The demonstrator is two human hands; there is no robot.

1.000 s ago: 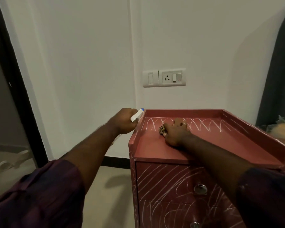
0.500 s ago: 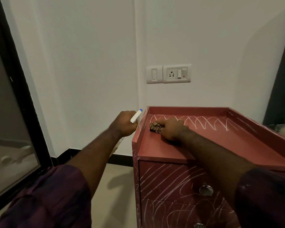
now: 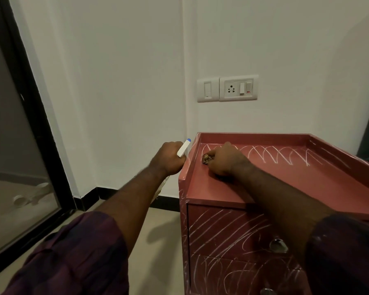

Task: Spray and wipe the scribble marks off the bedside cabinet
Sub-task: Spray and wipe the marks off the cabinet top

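Observation:
A red bedside cabinet (image 3: 275,188) stands against the wall, with white scribble marks (image 3: 281,155) along the back of its top and across its drawer fronts (image 3: 226,233). My right hand (image 3: 224,161) presses a crumpled brownish cloth (image 3: 206,159) onto the top near the back left corner. My left hand (image 3: 168,159) hovers just left of the cabinet and grips a spray bottle whose white nozzle with a blue tip (image 3: 184,147) sticks out above my fist. The bottle's body is mostly hidden below my hand.
A raised rim runs round the cabinet's top. Metal knobs (image 3: 278,245) sit on the drawers. A switch and socket plate (image 3: 228,88) is on the white wall behind. A dark-framed glass door (image 3: 19,145) stands at left; beige floor lies between it and the cabinet.
My right hand has slid the cloth left toward the back left corner. The left hand with the bottle has stayed beside the cabinet. My view has shifted slightly.

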